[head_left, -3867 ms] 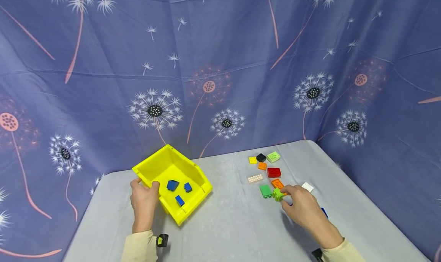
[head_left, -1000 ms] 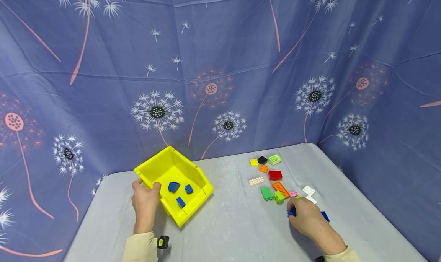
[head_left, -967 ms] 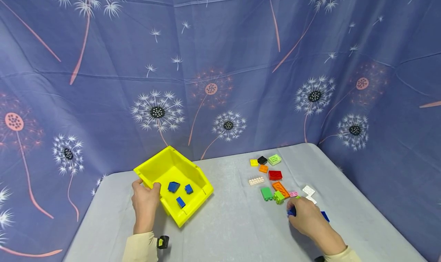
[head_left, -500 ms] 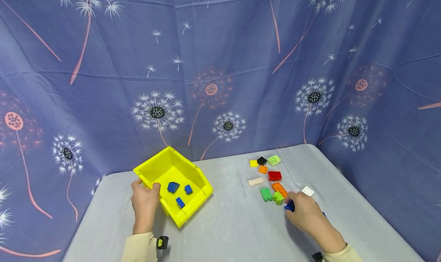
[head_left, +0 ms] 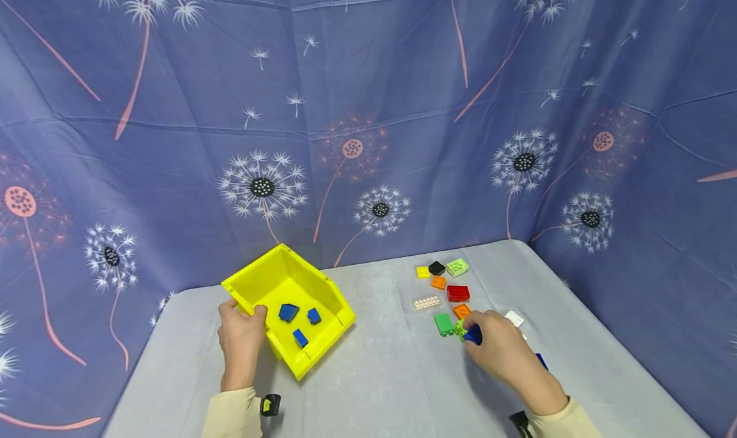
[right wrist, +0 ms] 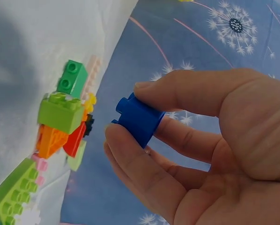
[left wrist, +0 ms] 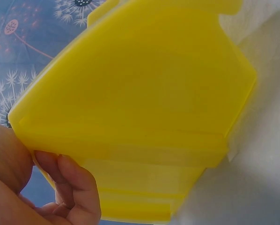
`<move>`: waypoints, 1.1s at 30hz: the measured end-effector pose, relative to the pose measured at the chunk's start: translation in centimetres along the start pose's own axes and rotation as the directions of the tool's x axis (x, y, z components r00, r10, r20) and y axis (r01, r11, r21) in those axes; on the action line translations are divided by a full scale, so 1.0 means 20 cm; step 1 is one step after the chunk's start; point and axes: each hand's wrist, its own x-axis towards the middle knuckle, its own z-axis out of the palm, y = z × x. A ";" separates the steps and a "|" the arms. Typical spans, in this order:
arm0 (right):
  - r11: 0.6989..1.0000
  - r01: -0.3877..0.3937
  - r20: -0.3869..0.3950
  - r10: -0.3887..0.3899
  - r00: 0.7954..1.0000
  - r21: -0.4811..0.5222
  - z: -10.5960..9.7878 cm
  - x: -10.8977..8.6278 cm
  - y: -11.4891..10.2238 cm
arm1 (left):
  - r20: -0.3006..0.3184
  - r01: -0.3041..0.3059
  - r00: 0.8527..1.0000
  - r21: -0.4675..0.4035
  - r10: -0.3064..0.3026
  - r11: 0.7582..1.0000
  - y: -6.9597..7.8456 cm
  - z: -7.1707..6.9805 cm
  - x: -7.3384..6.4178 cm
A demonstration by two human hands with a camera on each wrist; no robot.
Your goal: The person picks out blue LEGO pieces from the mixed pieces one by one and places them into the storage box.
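Observation:
My left hand [head_left: 242, 342] grips the left rim of a yellow bin [head_left: 275, 265], thumb over the edge and fingers outside, as the left wrist view shows. The bin is tilted so that its inside faces me. Inside lie a few blue bricks [head_left: 288, 312]. My right hand [head_left: 507, 348] pinches a blue toy brick [right wrist: 139, 121] between thumb and fingers, raised above the table. Just beyond that hand are a lime green brick [right wrist: 60, 112], a green brick [head_left: 444, 325] and an orange brick [head_left: 461, 311], the last partly hidden by the hand in the head view.
Farther back on the grey table [head_left: 380, 361] are a red brick [head_left: 458, 293], a pale studded plate [head_left: 427, 303], a black brick [head_left: 436, 268] and a yellow brick [head_left: 423, 272]. A white piece [head_left: 514, 318] and another blue brick [head_left: 541, 361] lie near my right hand. A dandelion-patterned curtain [head_left: 437, 169] stands behind.
My right hand has taken hold of a blue brick and lifted it, moving left and away from me. The left hand and the bin stay nearly still.

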 end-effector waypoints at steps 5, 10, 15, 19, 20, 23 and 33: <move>1.000 0.007 -0.011 -0.006 1.000 0.017 -0.01 0.01 -0.03 | 0.002 -0.001 1.000 -0.002 0.001 1.000 0.00 0.00 0.00; 0.999 0.043 -0.056 -0.041 0.998 0.031 -0.01 0.01 -0.06 | -0.010 -0.010 1.000 -0.003 0.010 1.000 0.00 0.00 0.00; 0.997 0.062 -0.090 -0.058 0.994 0.040 -0.01 0.02 -0.10 | -0.007 -0.010 1.000 -0.002 0.010 1.000 0.00 0.00 0.00; 0.996 0.078 -0.116 -0.072 0.991 0.046 -0.02 0.03 -0.13 | -0.001 -0.008 1.000 -0.002 0.008 1.000 -0.01 0.00 0.00; 0.995 0.083 -0.126 -0.077 0.989 0.047 -0.02 0.04 -0.14 | 0.000 -0.007 1.000 -0.002 0.007 1.000 -0.01 0.00 0.00; 0.993 0.102 -0.157 -0.092 0.983 0.060 -0.02 0.05 -0.17 | -0.002 -0.007 1.000 -0.001 0.007 1.000 -0.01 0.00 0.00; 0.985 0.137 -0.167 -0.118 0.979 0.108 -0.02 0.09 -0.30 | -0.003 -0.009 1.000 -0.002 0.009 1.000 0.00 0.00 0.00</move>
